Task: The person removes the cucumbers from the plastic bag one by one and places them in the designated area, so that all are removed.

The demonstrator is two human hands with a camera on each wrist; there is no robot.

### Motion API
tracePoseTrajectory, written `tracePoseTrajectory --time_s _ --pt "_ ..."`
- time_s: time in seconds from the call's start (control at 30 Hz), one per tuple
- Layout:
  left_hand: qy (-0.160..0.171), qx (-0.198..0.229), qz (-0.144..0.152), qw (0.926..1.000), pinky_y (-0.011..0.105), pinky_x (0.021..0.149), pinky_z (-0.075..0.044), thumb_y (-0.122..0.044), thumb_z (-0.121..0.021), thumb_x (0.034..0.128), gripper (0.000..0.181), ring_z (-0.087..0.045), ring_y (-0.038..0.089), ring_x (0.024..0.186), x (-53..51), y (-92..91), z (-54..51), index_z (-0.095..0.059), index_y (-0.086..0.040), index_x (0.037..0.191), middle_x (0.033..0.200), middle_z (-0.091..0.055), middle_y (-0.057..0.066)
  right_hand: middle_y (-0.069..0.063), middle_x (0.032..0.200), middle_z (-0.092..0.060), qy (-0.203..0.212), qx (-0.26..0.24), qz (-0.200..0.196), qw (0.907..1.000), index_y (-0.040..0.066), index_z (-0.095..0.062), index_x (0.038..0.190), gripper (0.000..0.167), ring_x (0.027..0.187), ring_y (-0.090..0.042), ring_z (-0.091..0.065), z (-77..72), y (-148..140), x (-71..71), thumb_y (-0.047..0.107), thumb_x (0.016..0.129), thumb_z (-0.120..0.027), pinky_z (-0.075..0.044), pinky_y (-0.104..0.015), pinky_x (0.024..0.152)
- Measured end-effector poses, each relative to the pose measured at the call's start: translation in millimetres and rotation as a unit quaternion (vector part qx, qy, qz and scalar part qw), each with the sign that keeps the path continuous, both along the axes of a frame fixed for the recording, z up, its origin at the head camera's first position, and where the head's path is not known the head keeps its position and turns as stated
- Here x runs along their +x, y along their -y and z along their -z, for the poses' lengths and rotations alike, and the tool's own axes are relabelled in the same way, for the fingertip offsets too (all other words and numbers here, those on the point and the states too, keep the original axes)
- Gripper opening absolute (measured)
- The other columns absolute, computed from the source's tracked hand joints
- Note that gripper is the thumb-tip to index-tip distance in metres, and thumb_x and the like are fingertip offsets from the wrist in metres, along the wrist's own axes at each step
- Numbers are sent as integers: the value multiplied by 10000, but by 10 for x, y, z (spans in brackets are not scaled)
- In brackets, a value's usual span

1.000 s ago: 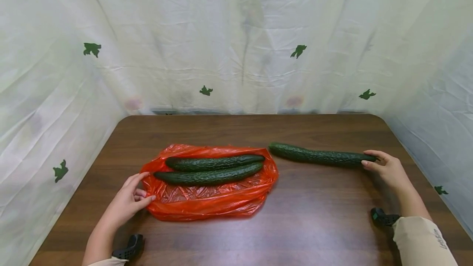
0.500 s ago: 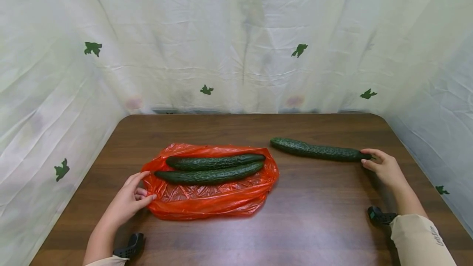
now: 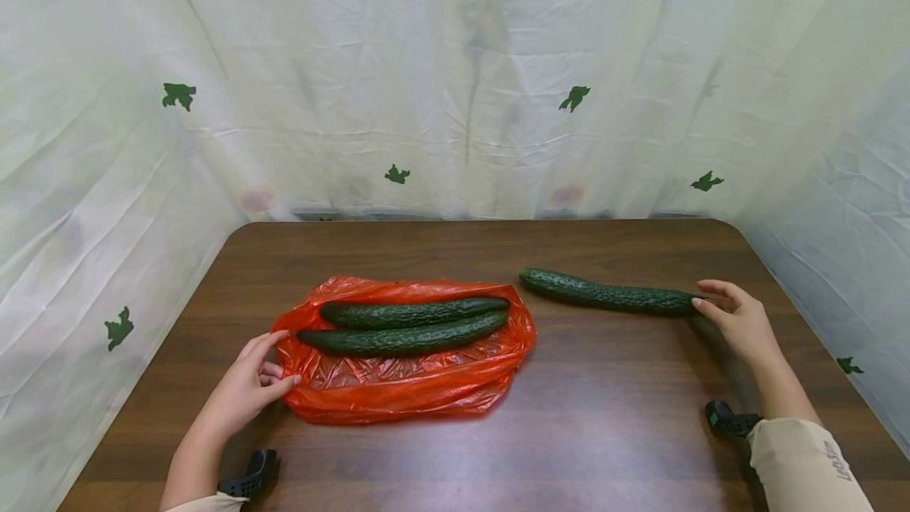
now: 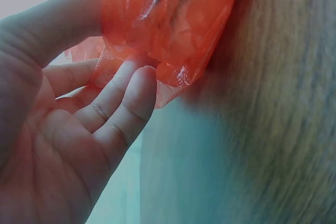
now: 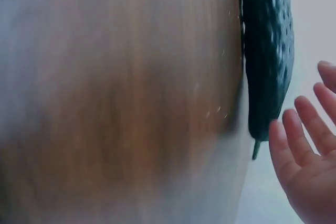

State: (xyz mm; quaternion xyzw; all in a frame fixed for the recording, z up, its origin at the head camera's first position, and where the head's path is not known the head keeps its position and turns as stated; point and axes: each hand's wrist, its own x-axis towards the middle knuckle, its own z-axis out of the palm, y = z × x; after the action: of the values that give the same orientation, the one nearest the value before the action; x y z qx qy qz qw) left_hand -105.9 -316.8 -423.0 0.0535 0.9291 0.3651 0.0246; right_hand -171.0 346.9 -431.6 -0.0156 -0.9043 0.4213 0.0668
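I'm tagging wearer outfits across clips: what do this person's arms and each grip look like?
The right sleeve is light beige with dark lettering; only a beige edge of the left sleeve shows. A black device juts inward beside each sleeve. The left grip and right grip are ungloved.

Red bag (image 3: 398,405): thin plastic, mouth spread wide, lying on the brown table (image 3: 569,441), left of centre.
Rear cucumber (image 3: 419,312): in the bag, lengthwise.
Front cucumber (image 3: 405,340): also in it, alongside the rear one, nearer the person.
Loose cucumber (image 3: 611,296): outside, right of the bag; left end near the bag's right edge.
Left hand (image 3: 249,382): thumb and fingers at bag's left edge, holding it.
Right hand (image 3: 742,326): at loose cucumber's right end, thumb tip by it; contact unclear.
Curtain (image 3: 462,62): pale, green bird prints, behind table.
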Motion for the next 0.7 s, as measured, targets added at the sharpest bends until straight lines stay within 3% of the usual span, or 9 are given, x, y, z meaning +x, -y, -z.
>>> tracePoseTrajectory --time_s 0.13,0.17,0.27,0.37,0.47,0.57,0.7 --pt "-9 14 -13 10000 217 628 -478 -180 -700 789 684 -526 208 790 6 -9 1 -329 39 1321 1277 -298 232 -256 1233 -446 -79 -105 10 9999 4 -416 1280 521 1061 -265 -478 -45 75 -8 338 898 -533 -410 -362 775" --pt "-9 20 -16 10000 218 626 -478 -183 -699 789 683 -526 207 789 6 -10 2 -330 39 1320 1276 -299 231 -238 1240 -450 -98 -165 28 9998 26 -420 1287 518 1080 -290 -463 -44 91 -15 342 894 -537 -408 -358 784" --pt "-9 28 -25 10000 220 621 -477 -181 -699 789 682 -522 205 789 8 -8 3 -331 44 1317 1274 -298 229 -183 1259 -459 -240 -416 23 9988 82 -440 1293 489 1115 -231 -462 -57 151 -51 315 882 -566 -407 -261 804" --pt "-37 4 -22 10000 217 621 -476 -179 -700 789 680 -522 195 784 10 -7 5 -333 44 1316 1275 -300 225 -156 1251 -467 -489 -453 -95 9977 96 -456 1284 465 1095 -153 -471 -128 257 -61 278 876 -585 -373 -106 735" --pt "-75 -1 0 10000 216 620 -475 -179 -702 787 683 -525 188 778 13 -13 5 -332 48 1316 1273 -302 231 -154 1252 -459 -653 -533 -347 9958 65 -440 1284 458 1109 -157 -456 -259 407 -46 241 884 -579 -379 -93 751" --pt "-104 5 23 9999 216 621 -474 -176 -705 785 688 -527 185 773 13 -16 8 -331 53 1315 1270 -302 239 -45 1229 -478 -792 -788 -538 9923 66 -442 1277 438 1094 -71 -438 -356 543 -48 190 881 -584 -385 -85 762" --pt "-127 -13 22 9999 213 628 -476 -162 -707 781 682 -529 172 768 5 -8 17 -335 46 1314 1271 -306 231 68 1186 -491 -1084 -1012 -907 9848 24 -451 1260 432 1091 -56 -440 -477 725 -65 98 862 -602 -391 -106 798"
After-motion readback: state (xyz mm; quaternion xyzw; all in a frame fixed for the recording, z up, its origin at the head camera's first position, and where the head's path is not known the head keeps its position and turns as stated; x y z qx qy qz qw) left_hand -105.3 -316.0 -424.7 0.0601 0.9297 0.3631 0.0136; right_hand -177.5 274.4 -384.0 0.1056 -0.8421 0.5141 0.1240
